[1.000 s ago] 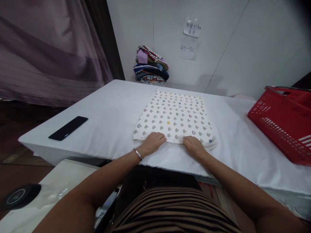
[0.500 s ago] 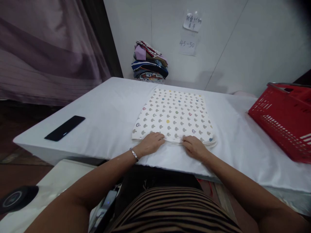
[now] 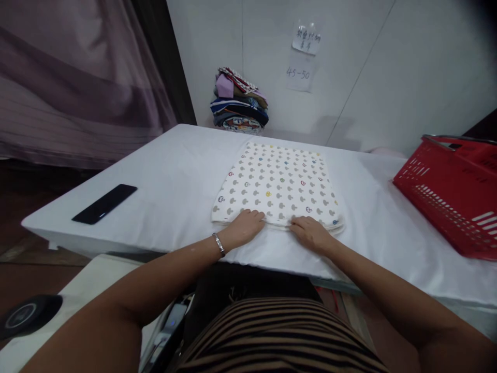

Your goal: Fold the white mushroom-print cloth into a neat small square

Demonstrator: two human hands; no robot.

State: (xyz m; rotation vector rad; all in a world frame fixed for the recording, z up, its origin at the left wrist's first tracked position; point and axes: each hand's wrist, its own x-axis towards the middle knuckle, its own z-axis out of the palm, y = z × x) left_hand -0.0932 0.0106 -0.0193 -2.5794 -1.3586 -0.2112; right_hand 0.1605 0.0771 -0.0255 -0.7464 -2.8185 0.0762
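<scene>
Across the middle of the table (image 3: 166,171) lies a folded cloth (image 3: 277,178); at the table's near side, left hand (image 3: 247,226) and right hand (image 3: 311,233) touch its edge, either grip's closure unclear. Uneven pulling could skew its layers.

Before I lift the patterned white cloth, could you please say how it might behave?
The cloth will probably sag, since it looks like soft fabric lying flat. Its layers may shift apart, as stacked edges show beside the right hand.

Red bskt (image 3: 446,181), blk phone (image 3: 104,204)
</scene>
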